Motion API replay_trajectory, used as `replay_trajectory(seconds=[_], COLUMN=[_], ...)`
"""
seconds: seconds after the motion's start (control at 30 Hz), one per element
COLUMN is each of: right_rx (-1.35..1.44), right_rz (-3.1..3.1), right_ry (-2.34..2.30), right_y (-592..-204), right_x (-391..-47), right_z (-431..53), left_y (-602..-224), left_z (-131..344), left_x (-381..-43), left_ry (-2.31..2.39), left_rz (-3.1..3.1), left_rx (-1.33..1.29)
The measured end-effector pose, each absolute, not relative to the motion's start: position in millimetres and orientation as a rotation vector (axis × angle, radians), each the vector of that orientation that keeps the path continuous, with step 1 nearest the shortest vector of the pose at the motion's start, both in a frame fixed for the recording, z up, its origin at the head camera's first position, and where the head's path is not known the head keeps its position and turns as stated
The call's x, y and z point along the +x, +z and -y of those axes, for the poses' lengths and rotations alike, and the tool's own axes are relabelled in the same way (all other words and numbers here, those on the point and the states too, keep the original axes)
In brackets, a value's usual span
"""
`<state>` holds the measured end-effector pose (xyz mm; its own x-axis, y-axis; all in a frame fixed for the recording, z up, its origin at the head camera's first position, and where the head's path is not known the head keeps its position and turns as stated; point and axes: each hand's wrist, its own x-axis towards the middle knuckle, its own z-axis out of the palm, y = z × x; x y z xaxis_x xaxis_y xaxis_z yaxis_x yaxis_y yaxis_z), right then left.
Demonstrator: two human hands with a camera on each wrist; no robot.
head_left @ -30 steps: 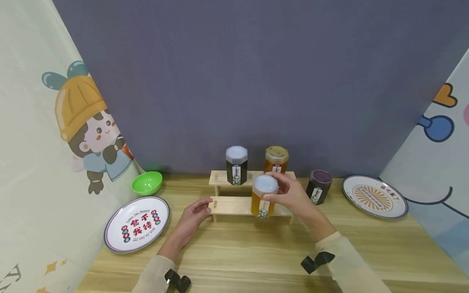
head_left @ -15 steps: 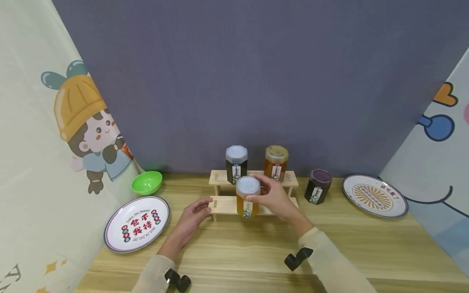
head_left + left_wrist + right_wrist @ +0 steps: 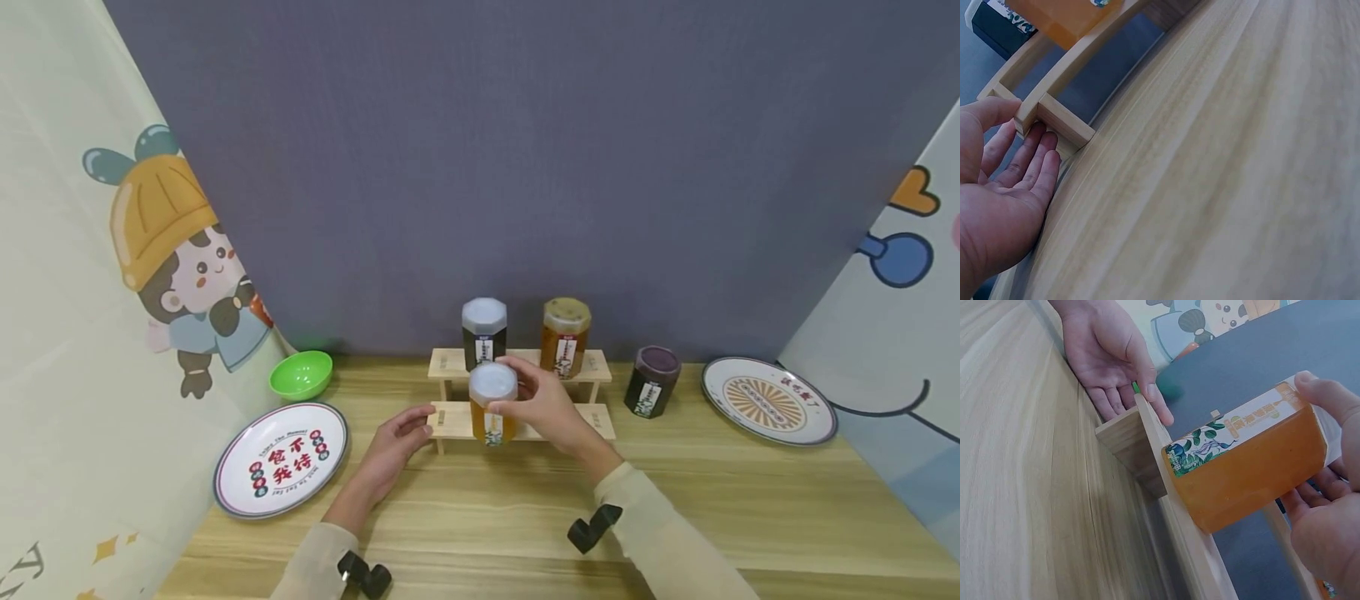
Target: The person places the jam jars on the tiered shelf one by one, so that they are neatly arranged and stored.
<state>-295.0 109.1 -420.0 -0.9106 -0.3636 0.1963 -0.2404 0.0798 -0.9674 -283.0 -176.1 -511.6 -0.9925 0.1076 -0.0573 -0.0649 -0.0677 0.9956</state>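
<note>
My right hand (image 3: 543,408) grips an amber honey jar (image 3: 493,423) with a white lid, thumb in front and fingers behind. Its base meets the lower step of a small two-tier wooden rack (image 3: 452,419), left of the middle; in the right wrist view the honey jar (image 3: 1254,465) stands against the plank. At the rack's left end my left hand (image 3: 393,446) holds the lower step. The left wrist view has the thumb of the left hand (image 3: 1004,194) on top of the plank's end and the fingers beneath, beside the leg.
On the upper step stand a dark jar with a white lid (image 3: 484,333) and an amber jar (image 3: 565,342). A dark purple-lidded jar (image 3: 652,383) is right of the rack. Plates (image 3: 330,454) (image 3: 813,429) lie at both sides; a green bowl (image 3: 300,375) sits back left.
My right hand has carried the honey jar leftward along the lower step, with a smaller shift in the last half second. The left hand has stayed at the rack's end.
</note>
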Motion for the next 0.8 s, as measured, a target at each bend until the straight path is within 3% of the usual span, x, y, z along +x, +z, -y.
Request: replay_trajectory(seconds=[0.8], right_rx=[-0.644], right_rz=[-2.29], right_ry=[-2.035], right_y=[-422.7], right_x=[-287.2], right_z=[-114.2], left_y=[-510.3], left_z=[176.8], left_x=[-282.0], left_ry=[2.173], left_rz=[-2.107], left_rx=[0.04])
